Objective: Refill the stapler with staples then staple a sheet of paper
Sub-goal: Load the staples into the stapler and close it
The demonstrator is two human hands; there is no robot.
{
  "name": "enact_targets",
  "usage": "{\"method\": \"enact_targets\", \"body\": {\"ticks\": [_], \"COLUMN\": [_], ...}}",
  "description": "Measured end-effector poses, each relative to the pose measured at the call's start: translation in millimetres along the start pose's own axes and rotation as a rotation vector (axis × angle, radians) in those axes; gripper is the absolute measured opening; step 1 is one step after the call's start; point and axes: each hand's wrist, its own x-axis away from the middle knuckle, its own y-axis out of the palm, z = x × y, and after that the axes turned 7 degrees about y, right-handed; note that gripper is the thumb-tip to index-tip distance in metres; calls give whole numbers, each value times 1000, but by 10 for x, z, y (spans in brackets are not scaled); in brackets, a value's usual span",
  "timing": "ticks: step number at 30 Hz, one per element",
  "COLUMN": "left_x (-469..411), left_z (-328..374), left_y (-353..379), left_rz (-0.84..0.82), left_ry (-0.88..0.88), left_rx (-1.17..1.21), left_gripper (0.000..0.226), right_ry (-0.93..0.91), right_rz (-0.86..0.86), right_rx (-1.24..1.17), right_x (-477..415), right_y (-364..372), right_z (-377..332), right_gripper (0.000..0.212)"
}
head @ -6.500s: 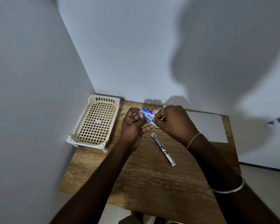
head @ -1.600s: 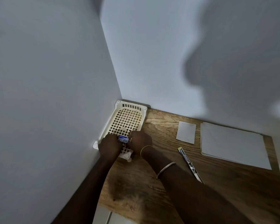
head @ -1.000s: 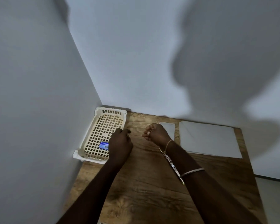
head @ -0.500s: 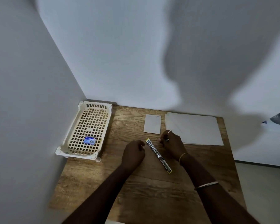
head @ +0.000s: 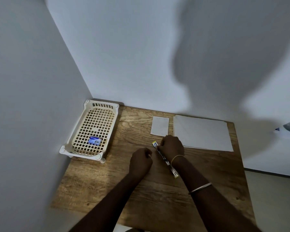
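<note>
A long, thin stapler, folded out flat with yellow tips, lies slanted on the wooden table. My right hand rests over its far half with the fingers curled onto it. My left hand is a loose fist just left of the stapler, apart from it; nothing shows in it. A small blue staple box lies in the cream plastic basket at the left. A stack of white sheets lies at the back right, and a small white paper just left of it.
The table stands in a corner, with white walls at the left and back. The basket is pushed against the left wall. The table's right edge drops to the floor. Bare wood lies in front of my hands.
The staple box went from my hands into the basket. Both hands then moved right to the stapler; over the last half second my right hand closed onto its far half.
</note>
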Motion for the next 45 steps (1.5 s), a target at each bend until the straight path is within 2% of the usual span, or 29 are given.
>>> {"method": "enact_targets", "body": {"ticks": [8, 34, 45], "left_x": [-13, -100, -94], "left_z": [-8, -11, -25], "left_y": [-20, -57, -68], "left_rz": [-28, 1, 15], "left_ry": [-24, -55, -43], "left_rx": [17, 85, 87], "left_gripper": [31, 30, 28], "right_ry": [56, 64, 7], "right_rz": [-4, 96, 110], "right_rx": [132, 125, 125], "right_x": [19, 162, 247], "right_y": [87, 212, 296], "right_z": [-84, -61, 10], "right_gripper": [28, 25, 24]}}
